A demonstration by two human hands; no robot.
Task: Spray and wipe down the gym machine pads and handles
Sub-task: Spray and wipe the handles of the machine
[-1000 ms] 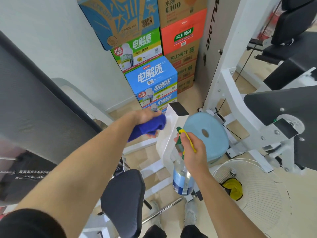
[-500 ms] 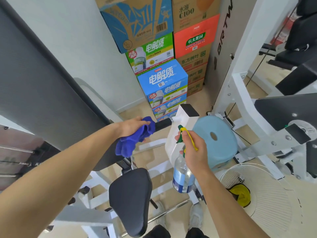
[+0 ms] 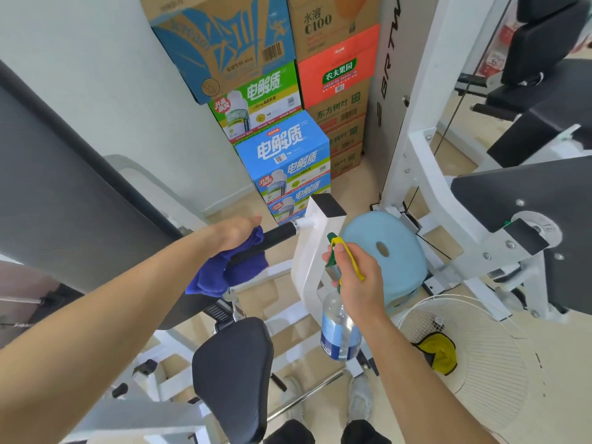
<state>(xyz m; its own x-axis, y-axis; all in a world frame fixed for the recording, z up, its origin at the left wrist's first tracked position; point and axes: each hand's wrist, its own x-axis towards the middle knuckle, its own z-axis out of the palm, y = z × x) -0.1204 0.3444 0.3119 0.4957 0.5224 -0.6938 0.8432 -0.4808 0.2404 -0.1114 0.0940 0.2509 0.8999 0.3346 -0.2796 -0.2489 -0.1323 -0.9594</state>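
My left hand (image 3: pixel 235 232) grips a blue cloth (image 3: pixel 229 270) wrapped around the black handle (image 3: pixel 278 237) of the white gym machine (image 3: pixel 309 251). Part of the cloth hangs below the handle. My right hand (image 3: pixel 358 280) holds a clear spray bottle (image 3: pixel 338 328) by its green and yellow trigger head, upright, just right of the handle's white post. A black seat pad (image 3: pixel 234 376) sits below the hands. A large grey back pad (image 3: pixel 57 187) slants at the left.
Stacked drink cartons (image 3: pixel 282 155) stand against the wall ahead. A light blue round pad (image 3: pixel 384 251) sits right of the post. A white fan grille (image 3: pixel 474 354) with a yellow cloth (image 3: pixel 439 350) lies on the floor. Another machine's black pads (image 3: pixel 525 187) fill the right.
My left hand slid the cloth along the handle toward me, uncovering the handle's far end. The right hand and bottle stayed in much the same place.
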